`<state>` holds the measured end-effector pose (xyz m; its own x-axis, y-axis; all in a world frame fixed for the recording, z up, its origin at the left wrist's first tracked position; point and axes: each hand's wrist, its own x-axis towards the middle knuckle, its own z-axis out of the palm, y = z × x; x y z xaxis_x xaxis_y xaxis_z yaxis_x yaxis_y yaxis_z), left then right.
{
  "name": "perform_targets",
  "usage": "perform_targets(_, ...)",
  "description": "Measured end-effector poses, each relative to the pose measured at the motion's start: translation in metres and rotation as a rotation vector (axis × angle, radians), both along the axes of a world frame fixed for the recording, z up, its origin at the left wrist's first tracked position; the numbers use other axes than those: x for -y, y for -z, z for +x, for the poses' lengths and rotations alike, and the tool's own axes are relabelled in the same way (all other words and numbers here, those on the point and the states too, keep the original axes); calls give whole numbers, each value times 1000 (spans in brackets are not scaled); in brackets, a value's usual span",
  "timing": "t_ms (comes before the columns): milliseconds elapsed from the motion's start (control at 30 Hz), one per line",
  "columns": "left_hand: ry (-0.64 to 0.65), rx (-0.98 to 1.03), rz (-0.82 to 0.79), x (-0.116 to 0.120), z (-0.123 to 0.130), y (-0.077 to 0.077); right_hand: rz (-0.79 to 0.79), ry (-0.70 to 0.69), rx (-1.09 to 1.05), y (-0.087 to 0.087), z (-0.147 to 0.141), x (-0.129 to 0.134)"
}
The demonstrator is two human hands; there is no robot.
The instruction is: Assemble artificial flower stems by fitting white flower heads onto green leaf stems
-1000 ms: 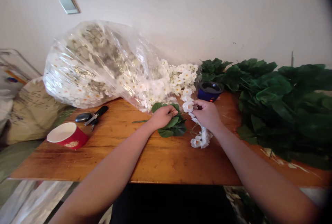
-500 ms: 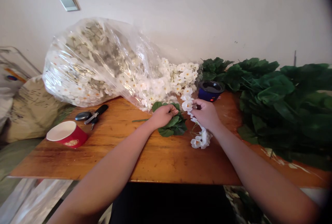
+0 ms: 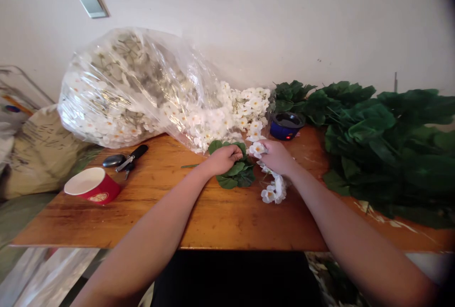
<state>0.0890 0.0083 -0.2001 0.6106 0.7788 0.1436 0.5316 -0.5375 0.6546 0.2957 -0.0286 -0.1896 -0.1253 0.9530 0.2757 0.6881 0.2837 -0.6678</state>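
Note:
My left hand (image 3: 224, 159) is closed on a small bunch of green artificial leaves (image 3: 234, 180), its thumb and fingers pinched together above the leaves. A green stem (image 3: 190, 166) sticks out to the left of that hand. Just to the right, my right hand (image 3: 274, 156) is closed on a sprig of white artificial flowers (image 3: 256, 149) with yellow centres. More white blossoms (image 3: 273, 192) hang below the right hand, down to the table. The fingertips of the right hand are partly hidden behind a blossom.
A clear plastic bag (image 3: 117, 84) spills white flowers at the back. Behind my right hand stands a blue pot (image 3: 284, 129) with a red light. Green leaves (image 3: 384, 150) are piled right. A red paper cup (image 3: 106, 189) and keys (image 3: 130, 159) lie left on the wooden table (image 3: 152, 212).
My right hand has moved slightly left with the white flowers, closer to my left hand. The left hand stays on the leaves. The view has shifted a little.

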Motion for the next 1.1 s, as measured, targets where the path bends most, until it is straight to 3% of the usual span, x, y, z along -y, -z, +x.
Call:
perform_targets(433,-91,-59,46,3,6,-1,222,-131,169,-3,-7,0)
perform_targets(867,-127,-85,55,1,4,0,92,-44,124,0,-15,-1)
perform_targets(1100,7,-13,50,0,-8,-10,62,22,96,4,-13,-1)
